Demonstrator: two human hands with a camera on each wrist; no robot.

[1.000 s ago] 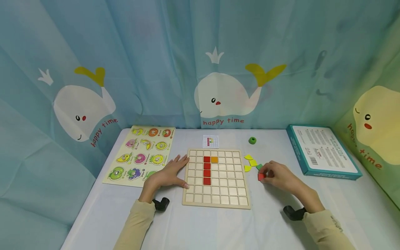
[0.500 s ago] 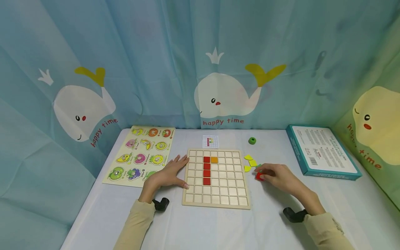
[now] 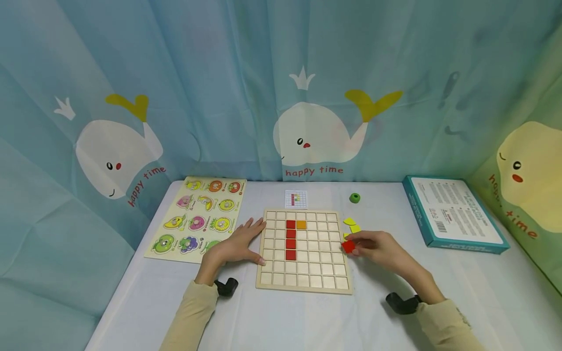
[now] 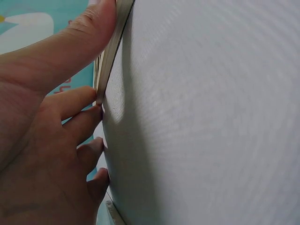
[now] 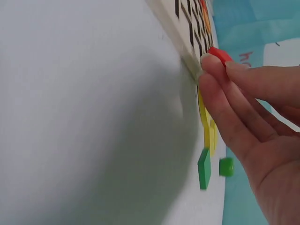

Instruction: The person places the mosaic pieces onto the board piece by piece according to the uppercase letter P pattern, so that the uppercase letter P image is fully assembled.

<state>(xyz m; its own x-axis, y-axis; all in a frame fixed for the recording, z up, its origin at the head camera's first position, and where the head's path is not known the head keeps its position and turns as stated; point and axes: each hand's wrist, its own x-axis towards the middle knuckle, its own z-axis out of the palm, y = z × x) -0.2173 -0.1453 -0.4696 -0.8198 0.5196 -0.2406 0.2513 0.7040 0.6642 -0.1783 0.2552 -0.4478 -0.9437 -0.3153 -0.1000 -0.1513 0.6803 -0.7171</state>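
Observation:
My right hand (image 3: 378, 247) pinches a red square tile (image 3: 348, 246) between thumb and fingers, at the right edge of the wooden grid board (image 3: 322, 269). In the right wrist view the red tile (image 5: 220, 55) shows between the fingertips, beside the board's edge. My left hand (image 3: 234, 244) rests at the board's left edge with fingers spread; in the left wrist view its thumb and fingertips touch that edge (image 4: 112, 56). On the board lies a column of several red tiles (image 3: 291, 233), with an orange tile (image 3: 301, 224) right of the top one.
Yellow pieces (image 3: 354, 228) lie right of the board; a green tile (image 5: 204, 168) lies near them. Behind stand a small pattern card (image 3: 296, 199) and a green bead (image 3: 354, 198). A fruit puzzle board (image 3: 184, 243) is at left, a teal-edged box (image 3: 456, 212) at right.
My right hand has lifted the red tile and carried it left, from the table to the board's right edge. The left hand has stayed in place.

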